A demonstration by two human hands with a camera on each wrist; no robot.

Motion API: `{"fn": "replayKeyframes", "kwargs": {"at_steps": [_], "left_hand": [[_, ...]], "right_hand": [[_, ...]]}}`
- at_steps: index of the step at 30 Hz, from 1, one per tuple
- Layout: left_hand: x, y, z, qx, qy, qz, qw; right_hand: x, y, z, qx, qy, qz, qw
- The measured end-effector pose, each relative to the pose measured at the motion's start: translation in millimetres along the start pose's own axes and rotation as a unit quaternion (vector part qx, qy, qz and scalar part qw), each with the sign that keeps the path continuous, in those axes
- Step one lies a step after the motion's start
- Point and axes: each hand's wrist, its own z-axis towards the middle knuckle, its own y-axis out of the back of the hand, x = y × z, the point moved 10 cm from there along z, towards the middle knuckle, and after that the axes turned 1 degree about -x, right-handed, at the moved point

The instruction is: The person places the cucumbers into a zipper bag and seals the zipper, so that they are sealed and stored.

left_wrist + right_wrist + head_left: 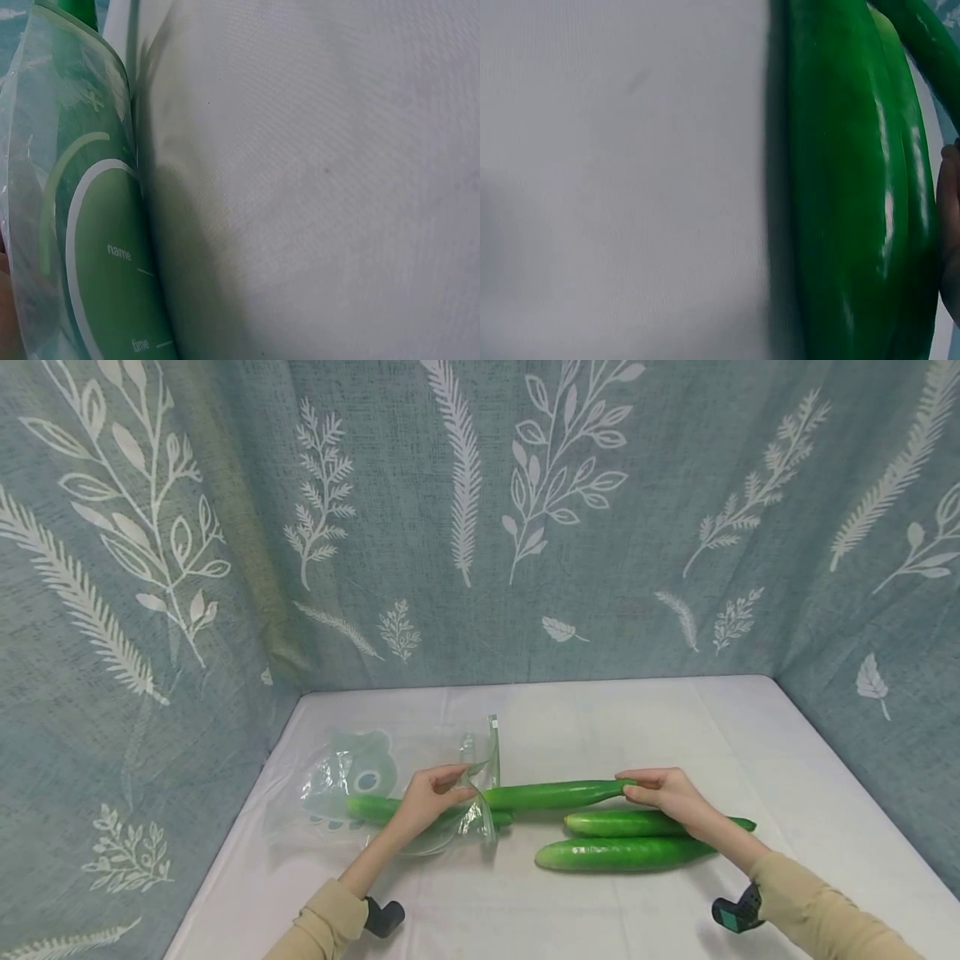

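My right hand (667, 793) pinches the right tip of a long green cucumber (558, 794), whose left part enters the mouth of a clear zip bag (360, 752). My left hand (431, 797) pinches the bag's edge near its opening. Inside the bag lies more green cucumber (371, 808), and another cucumber tip (502, 818) shows at the mouth, below the held one. How far the held cucumber reaches in is hidden by my left hand. The left wrist view shows the bag's green printed label (112, 277) with "name" and "time".
Two more cucumbers lie side by side under my right forearm, a nearer one (618, 854) and a farther one (622, 823). All rests on a white-covered table (600, 727). A blue-green leaf-patterned curtain (420, 527) closes off the back and sides.
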Motion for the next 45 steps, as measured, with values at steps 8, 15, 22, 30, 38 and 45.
{"fn": "replayKeyframes", "kwargs": {"at_steps": [8,15,22,30,38,45], "left_hand": [[0.8,-1.2,-0.7,0.003,-0.002,-0.003,1.0000],[-5.1,0.0,-2.0,-0.003,0.001,-0.003,1.0000],[-0.7,0.9,-0.1,-0.006,0.004,0.002,1.0000],[-0.9,1.7,1.1,-0.002,-0.002,-0.005,1.0000],[1.4,3.5,1.2,-0.004,0.001,-0.014,0.9999],[1.4,4.3,0.7,-0.010,0.006,-0.006,0.9999]], "right_hand": [[7.3,-14.8,3.8,0.006,0.004,0.002,1.000],[20.9,-26.2,7.2,0.008,0.027,-0.016,0.999],[32.6,-40.8,11.3,0.013,0.049,-0.037,0.998],[41.3,-53.7,14.6,0.024,0.064,-0.041,0.997],[52.3,-68.8,19.6,0.030,0.100,-0.046,0.993],[63.5,-84.2,24.7,0.031,0.129,-0.062,0.989]]}}
